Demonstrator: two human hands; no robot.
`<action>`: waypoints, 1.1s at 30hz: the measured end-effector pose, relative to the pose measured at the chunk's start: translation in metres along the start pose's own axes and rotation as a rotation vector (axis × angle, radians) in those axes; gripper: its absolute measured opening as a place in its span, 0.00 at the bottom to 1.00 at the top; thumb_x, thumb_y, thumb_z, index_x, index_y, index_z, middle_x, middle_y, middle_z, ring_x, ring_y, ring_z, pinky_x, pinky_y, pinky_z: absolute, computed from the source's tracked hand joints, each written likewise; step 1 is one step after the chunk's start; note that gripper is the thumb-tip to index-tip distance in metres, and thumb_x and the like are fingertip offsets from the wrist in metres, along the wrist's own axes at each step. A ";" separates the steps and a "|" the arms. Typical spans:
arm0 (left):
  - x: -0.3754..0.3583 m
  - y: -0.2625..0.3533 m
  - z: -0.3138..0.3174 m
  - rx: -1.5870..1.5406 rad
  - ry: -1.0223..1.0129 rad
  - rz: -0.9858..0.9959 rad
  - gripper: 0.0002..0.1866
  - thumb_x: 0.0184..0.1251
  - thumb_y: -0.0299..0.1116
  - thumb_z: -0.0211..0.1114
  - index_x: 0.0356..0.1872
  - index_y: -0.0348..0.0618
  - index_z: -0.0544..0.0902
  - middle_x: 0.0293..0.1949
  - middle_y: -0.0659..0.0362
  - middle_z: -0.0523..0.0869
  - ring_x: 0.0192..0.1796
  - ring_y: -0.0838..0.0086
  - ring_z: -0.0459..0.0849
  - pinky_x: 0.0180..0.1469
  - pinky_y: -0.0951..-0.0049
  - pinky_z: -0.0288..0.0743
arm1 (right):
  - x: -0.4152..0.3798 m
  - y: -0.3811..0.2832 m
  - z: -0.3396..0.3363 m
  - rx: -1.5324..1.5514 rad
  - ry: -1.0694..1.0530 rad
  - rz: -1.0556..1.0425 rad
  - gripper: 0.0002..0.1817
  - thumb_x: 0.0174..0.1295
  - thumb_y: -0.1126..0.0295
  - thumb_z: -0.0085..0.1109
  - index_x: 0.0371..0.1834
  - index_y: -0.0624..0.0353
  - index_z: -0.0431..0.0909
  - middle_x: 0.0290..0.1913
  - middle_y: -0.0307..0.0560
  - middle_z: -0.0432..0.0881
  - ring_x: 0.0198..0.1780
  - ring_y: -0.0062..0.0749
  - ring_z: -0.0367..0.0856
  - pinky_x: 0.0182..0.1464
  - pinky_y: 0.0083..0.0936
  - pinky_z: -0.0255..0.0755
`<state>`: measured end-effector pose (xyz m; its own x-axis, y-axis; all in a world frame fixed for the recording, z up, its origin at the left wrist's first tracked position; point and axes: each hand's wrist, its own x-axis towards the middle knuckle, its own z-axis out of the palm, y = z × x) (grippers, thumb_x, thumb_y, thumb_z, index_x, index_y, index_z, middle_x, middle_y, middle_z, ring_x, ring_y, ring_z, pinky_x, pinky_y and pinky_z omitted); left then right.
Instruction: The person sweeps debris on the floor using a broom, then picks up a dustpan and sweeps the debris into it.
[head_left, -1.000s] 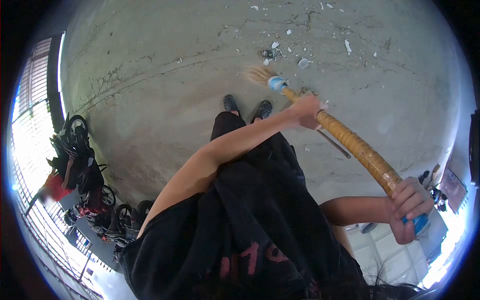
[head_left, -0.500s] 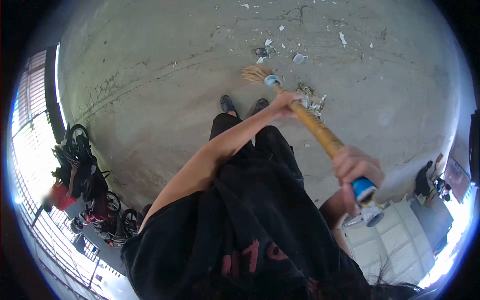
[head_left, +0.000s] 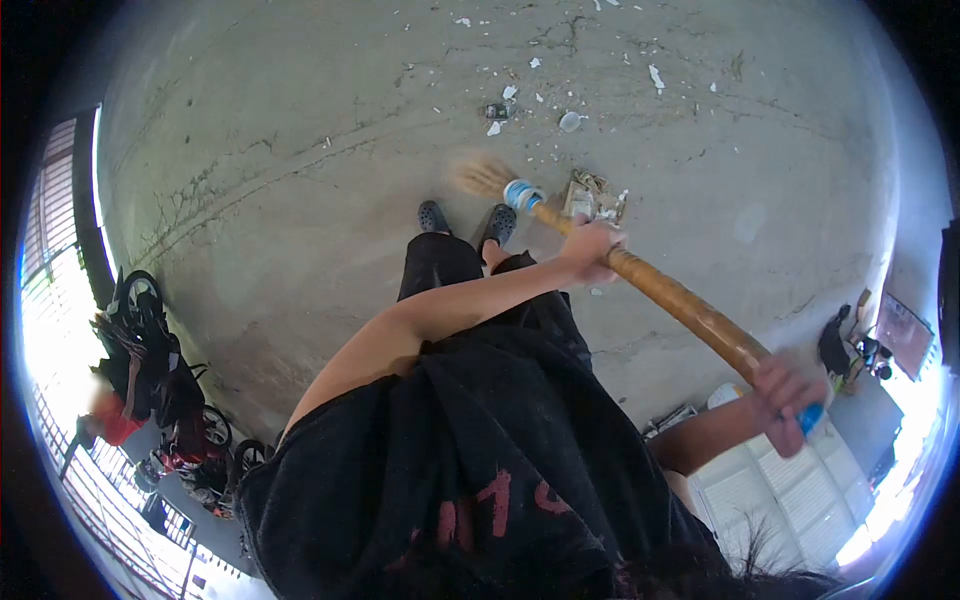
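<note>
A broom (head_left: pixel 690 308) with a thick bamboo-coloured handle slants across the view in both my hands. Its straw bristles (head_left: pixel 482 176), blurred by motion, are over the floor at the upper left, beyond my shoes. Blue and white wrapping binds the bristles to the handle. My left hand (head_left: pixel 592 248) is closed round the lower handle. Near the blue top end, my right hand (head_left: pixel 790 400) wraps the handle, somewhat blurred. Just beyond my left hand lies a pile of debris (head_left: pixel 598 197) with pale scraps and fibres, partly hidden by the broom.
White scraps (head_left: pixel 656 77), a small dark box (head_left: pixel 497 112) and a round pale lid-like piece (head_left: pixel 570 122) lie on the cracked concrete floor (head_left: pixel 330 220). Motorcycles (head_left: pixel 170 390) and a person in red (head_left: pixel 118 420) are at left. White panels (head_left: pixel 790 480) stand at lower right.
Both hands have moved right and down in view, the right hand farther, carrying the broom handle. The bristles have shifted left and slightly down. The floor scraps appear a little farther left.
</note>
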<state>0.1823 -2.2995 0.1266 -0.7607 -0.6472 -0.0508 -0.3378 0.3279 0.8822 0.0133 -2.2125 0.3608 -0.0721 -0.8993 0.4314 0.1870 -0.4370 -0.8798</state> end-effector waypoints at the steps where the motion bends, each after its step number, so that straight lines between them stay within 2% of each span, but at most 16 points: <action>1: -0.005 -0.009 0.006 -0.003 -0.004 0.006 0.11 0.34 0.33 0.63 0.23 0.49 0.72 0.23 0.57 0.78 0.35 0.61 0.77 0.37 0.63 0.64 | 0.000 0.010 0.001 0.040 0.044 0.047 0.08 0.39 0.70 0.56 0.18 0.57 0.66 0.10 0.38 0.67 0.12 0.25 0.65 0.18 0.24 0.63; 3: -0.015 -0.038 0.028 -0.052 0.004 -0.173 0.11 0.36 0.35 0.64 0.23 0.50 0.72 0.24 0.58 0.78 0.35 0.61 0.77 0.39 0.63 0.61 | 0.003 0.036 0.022 -0.030 0.063 0.108 0.08 0.38 0.69 0.56 0.16 0.57 0.66 0.10 0.38 0.66 0.11 0.27 0.64 0.19 0.24 0.63; 5: -0.009 -0.045 0.032 -0.067 -0.009 -0.193 0.10 0.39 0.37 0.63 0.24 0.50 0.72 0.23 0.58 0.77 0.34 0.63 0.77 0.43 0.64 0.58 | 0.011 0.047 0.060 -0.193 0.040 0.137 0.09 0.38 0.68 0.55 0.13 0.57 0.65 0.10 0.39 0.66 0.12 0.29 0.66 0.20 0.25 0.64; 9: 0.019 -0.050 0.048 -0.180 -0.070 -0.083 0.11 0.41 0.38 0.62 0.24 0.49 0.70 0.22 0.59 0.74 0.33 0.67 0.76 0.46 0.62 0.52 | 0.012 0.039 0.085 -0.358 0.028 0.170 0.11 0.37 0.68 0.54 0.09 0.57 0.63 0.10 0.39 0.65 0.13 0.30 0.67 0.21 0.24 0.65; 11: 0.042 -0.073 0.086 -0.153 -0.007 0.145 0.11 0.42 0.38 0.61 0.25 0.51 0.70 0.21 0.62 0.73 0.32 0.68 0.75 0.43 0.61 0.51 | 0.010 0.036 0.090 -0.484 0.038 0.168 0.11 0.37 0.68 0.53 0.09 0.57 0.62 0.09 0.39 0.65 0.13 0.31 0.67 0.22 0.24 0.66; 12: 0.057 -0.085 0.103 -0.155 -0.005 0.145 0.11 0.42 0.38 0.61 0.25 0.51 0.70 0.21 0.62 0.73 0.32 0.68 0.75 0.43 0.61 0.51 | 0.011 0.037 0.093 -0.485 0.035 0.168 0.11 0.37 0.68 0.53 0.09 0.57 0.62 0.09 0.39 0.65 0.13 0.31 0.67 0.22 0.24 0.66; 14: 0.080 -0.102 0.124 -0.455 -0.075 0.074 0.11 0.41 0.39 0.61 0.26 0.52 0.70 0.21 0.63 0.73 0.31 0.69 0.74 0.40 0.61 0.51 | 0.014 0.039 0.097 -0.604 -0.072 0.156 0.11 0.37 0.68 0.53 0.08 0.57 0.62 0.10 0.40 0.66 0.13 0.31 0.67 0.22 0.26 0.66; 15: 0.081 -0.085 0.105 -0.453 -0.076 0.080 0.11 0.41 0.39 0.61 0.26 0.52 0.70 0.21 0.63 0.73 0.31 0.69 0.74 0.40 0.61 0.51 | 0.015 0.038 0.098 -0.607 -0.070 0.151 0.11 0.37 0.68 0.53 0.08 0.57 0.62 0.10 0.40 0.66 0.13 0.31 0.67 0.22 0.26 0.66; 17: 0.084 -0.030 0.042 0.024 -0.028 0.167 0.11 0.38 0.38 0.62 0.24 0.51 0.71 0.22 0.62 0.74 0.31 0.69 0.74 0.40 0.61 0.53 | 0.019 0.035 0.099 -0.655 -0.052 0.047 0.11 0.39 0.68 0.53 0.09 0.57 0.63 0.11 0.40 0.67 0.13 0.31 0.68 0.21 0.27 0.67; 18: 0.086 -0.026 0.039 0.026 -0.021 0.171 0.11 0.38 0.38 0.62 0.24 0.51 0.71 0.22 0.62 0.74 0.31 0.69 0.74 0.40 0.61 0.53 | 0.023 0.029 0.097 -0.656 -0.057 0.040 0.11 0.39 0.68 0.53 0.09 0.57 0.63 0.11 0.40 0.67 0.13 0.31 0.68 0.21 0.27 0.67; 20: 0.091 -0.019 0.032 -0.074 0.064 0.264 0.13 0.32 0.38 0.63 0.25 0.54 0.73 0.20 0.61 0.76 0.32 0.67 0.77 0.41 0.56 0.53 | 0.033 0.011 0.084 -0.615 -0.004 -0.146 0.10 0.41 0.67 0.54 0.13 0.58 0.65 0.11 0.39 0.67 0.13 0.31 0.69 0.21 0.26 0.68; 23: 0.067 -0.004 -0.013 -0.082 -0.023 0.209 0.12 0.31 0.36 0.62 0.24 0.53 0.74 0.21 0.60 0.77 0.33 0.66 0.78 0.41 0.57 0.53 | 0.048 -0.008 0.048 -0.408 -0.163 -0.302 0.10 0.41 0.67 0.55 0.18 0.59 0.66 0.11 0.39 0.68 0.12 0.29 0.68 0.20 0.25 0.68; 24: 0.056 -0.003 -0.023 0.002 0.067 0.198 0.11 0.31 0.36 0.63 0.23 0.53 0.75 0.21 0.60 0.77 0.33 0.66 0.77 0.41 0.58 0.54 | 0.057 -0.014 0.046 -0.304 -0.208 -0.276 0.09 0.41 0.68 0.54 0.19 0.59 0.66 0.11 0.40 0.69 0.12 0.28 0.69 0.19 0.24 0.68; 28: -0.009 -0.040 -0.098 0.123 0.157 0.074 0.12 0.30 0.35 0.62 0.23 0.54 0.74 0.22 0.63 0.78 0.31 0.66 0.77 0.42 0.62 0.55 | 0.087 0.031 0.059 0.053 -0.236 -0.183 0.07 0.41 0.70 0.51 0.22 0.57 0.65 0.11 0.41 0.68 0.12 0.25 0.66 0.17 0.22 0.62; 31: -0.067 -0.096 -0.165 0.190 0.203 -0.133 0.12 0.31 0.35 0.62 0.25 0.55 0.74 0.19 0.64 0.77 0.29 0.66 0.78 0.44 0.63 0.55 | 0.104 0.112 0.112 0.261 -0.140 -0.036 0.05 0.46 0.72 0.49 0.24 0.56 0.64 0.14 0.41 0.68 0.16 0.24 0.64 0.22 0.22 0.60; 33: -0.111 -0.151 -0.202 0.246 0.347 -0.231 0.12 0.33 0.35 0.61 0.26 0.55 0.74 0.18 0.64 0.77 0.28 0.67 0.78 0.45 0.63 0.55 | 0.113 0.155 0.163 0.358 -0.185 0.064 0.03 0.49 0.74 0.48 0.25 0.57 0.64 0.17 0.42 0.69 0.19 0.24 0.65 0.27 0.23 0.61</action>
<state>0.4300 -2.4163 0.0938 -0.4344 -0.9000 -0.0364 -0.6294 0.2744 0.7270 0.1940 -2.3790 0.3058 0.1216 -0.8919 0.4355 0.5174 -0.3175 -0.7946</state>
